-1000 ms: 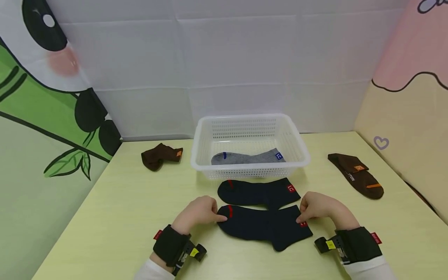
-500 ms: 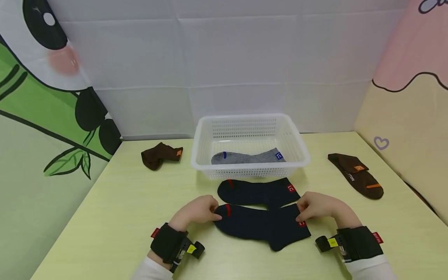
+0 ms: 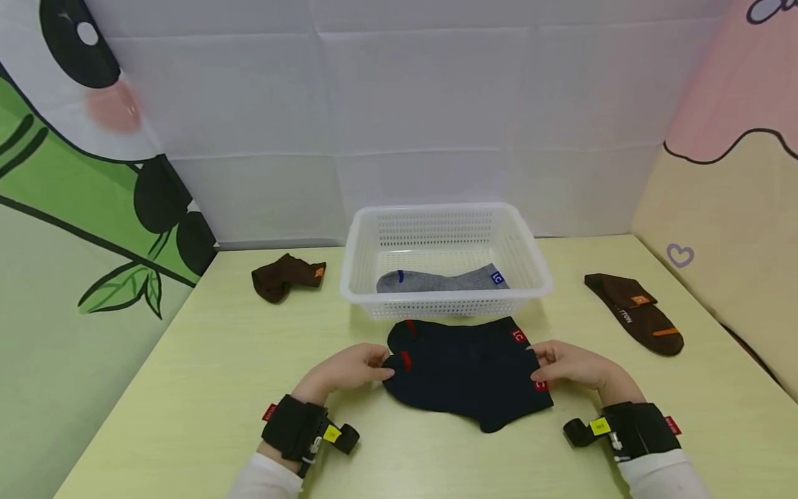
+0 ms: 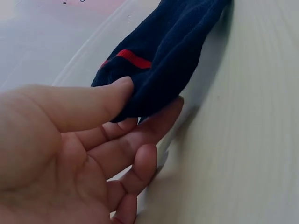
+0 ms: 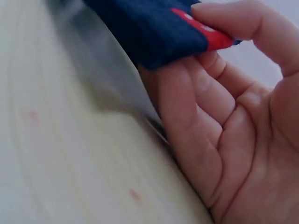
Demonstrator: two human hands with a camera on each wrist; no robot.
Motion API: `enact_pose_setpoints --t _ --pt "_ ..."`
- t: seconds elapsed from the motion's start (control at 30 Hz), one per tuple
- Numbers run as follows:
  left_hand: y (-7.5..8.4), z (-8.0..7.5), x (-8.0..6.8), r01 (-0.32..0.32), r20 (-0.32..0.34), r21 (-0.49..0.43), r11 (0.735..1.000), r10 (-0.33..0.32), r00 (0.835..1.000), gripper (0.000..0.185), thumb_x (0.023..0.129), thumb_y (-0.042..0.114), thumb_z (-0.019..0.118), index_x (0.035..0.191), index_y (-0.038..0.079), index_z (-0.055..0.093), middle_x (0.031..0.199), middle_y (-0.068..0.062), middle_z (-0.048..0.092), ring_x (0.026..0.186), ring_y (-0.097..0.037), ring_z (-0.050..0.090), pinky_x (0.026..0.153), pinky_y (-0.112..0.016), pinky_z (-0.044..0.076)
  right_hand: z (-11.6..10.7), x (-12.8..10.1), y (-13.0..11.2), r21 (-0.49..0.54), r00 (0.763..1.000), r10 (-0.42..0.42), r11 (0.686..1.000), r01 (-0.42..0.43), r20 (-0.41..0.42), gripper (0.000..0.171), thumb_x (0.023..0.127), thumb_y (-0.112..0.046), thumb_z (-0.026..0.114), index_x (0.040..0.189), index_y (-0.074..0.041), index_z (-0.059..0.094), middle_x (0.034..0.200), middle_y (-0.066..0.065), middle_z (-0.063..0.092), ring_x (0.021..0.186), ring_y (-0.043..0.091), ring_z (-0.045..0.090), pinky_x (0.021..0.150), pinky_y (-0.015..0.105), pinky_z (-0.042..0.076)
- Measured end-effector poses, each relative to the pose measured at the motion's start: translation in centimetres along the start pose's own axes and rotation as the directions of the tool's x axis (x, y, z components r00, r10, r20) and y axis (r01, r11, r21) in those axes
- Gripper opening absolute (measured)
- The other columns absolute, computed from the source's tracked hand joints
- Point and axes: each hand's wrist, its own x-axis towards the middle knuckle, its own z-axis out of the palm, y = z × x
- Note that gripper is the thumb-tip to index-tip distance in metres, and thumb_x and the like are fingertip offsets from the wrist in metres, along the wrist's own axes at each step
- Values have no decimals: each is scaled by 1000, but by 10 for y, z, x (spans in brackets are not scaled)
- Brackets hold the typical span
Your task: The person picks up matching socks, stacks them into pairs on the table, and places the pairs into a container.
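A pale yellow-green table [image 3: 206, 388] fills the near ground. Nearest the person, the left hand [image 3: 346, 369] pinches the toe end of a navy sock [image 3: 464, 388] between thumb and fingers, and the right hand [image 3: 570, 365] pinches its cuff end by the red tag; both wrist views show the cloth caught between thumb and curled fingers. The sock's long axis runs left to right across the table, toe with its red stripe to the left, cuff to the right, heel bulging toward the near edge. It overlaps a second navy sock [image 3: 461, 331] that lies just beyond it, pointing the same way; where one ends and the other begins is hard to tell in the dark cloth.

Just past the pair stands a white perforated basket [image 3: 536, 277], holding one grey sock [image 3: 439, 281] laid left to right. Level with the basket, a crumpled brown sock [image 3: 283, 276] lies at far left and a flat brown sock [image 3: 636, 312] at far right.

Behind the table hangs a white sheet wall [image 3: 405, 104], with a green cartoon panel [image 3: 56, 229] on the left and a pink and cream panel [image 3: 729, 180] on the right.
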Motion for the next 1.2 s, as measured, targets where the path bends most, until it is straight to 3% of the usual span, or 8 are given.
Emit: enact_pose_setpoints --t 0.2,0.37,0.53,0.67,0.73,0.87,0.97,1.2 --pt "-1 1 2 3 -32 -52 999 -5 999 14 93 12 58 84 3 52 63 4 40 52 -10 32 51 -22 27 -5 -1 4 58 999 -19 998 21 -40 41 92 8 44 131 16 37 108 5 69 94 12 67 83 27 53" --pt "-2 2 5 -1 -160 -80 997 -12 987 14 94 15 57 92 1 53 72 2 49 61 -11 38 56 -24 31 -3 1 8 16 978 -140 989 144 -152 31 95 7 40 120 -5 52 98 -5 68 82 3 63 71 18 51" --pt "-9 2 10 -76 -258 -175 982 29 966 13 95 11 54 95 -2 51 75 1 54 62 -9 41 56 -22 31 5 9 7 -26 902 -273 959 281 -334 27 97 6 36 101 -17 51 85 -12 62 79 -1 58 70 14 46" --pt "-12 5 14 -121 -331 -278 953 23 943 10 96 6 50 97 0 43 75 2 50 66 -9 46 62 -21 36 12 17 3 -125 799 -291 956 266 -526 20 100 -4 40 97 -22 48 74 -16 55 72 -1 51 60 14 37" --pt "-13 7 16 -131 -368 -320 938 5 930 10 96 5 48 97 1 40 74 2 49 69 -9 49 65 -21 38 13 21 2 -136 766 -299 953 271 -569 17 101 -7 40 99 -22 47 76 -15 59 70 -1 54 55 15 38" --pt "-13 12 22 -173 -420 -398 901 -11 907 10 98 1 43 96 1 34 72 1 47 71 -8 52 69 -20 42 16 25 1 -132 730 -284 957 260 -621 16 102 -12 39 103 -24 49 82 -14 60 65 1 56 49 17 42" --pt "-12 15 26 -211 -440 -434 876 -2 898 4 98 -2 39 97 -4 36 77 1 42 74 -8 50 73 -20 43 20 25 -2 -158 694 -235 972 174 -680 19 101 -15 44 97 -29 58 82 -14 56 61 0 50 48 16 42" --pt "-11 22 28 -209 -518 -363 908 -10 855 12 96 -1 45 101 -9 52 92 -6 53 80 -8 48 72 -21 42 24 26 -1 -249 643 -245 965 87 -726 18 93 -4 57 96 -22 59 84 -13 52 73 2 45 62 15 40"
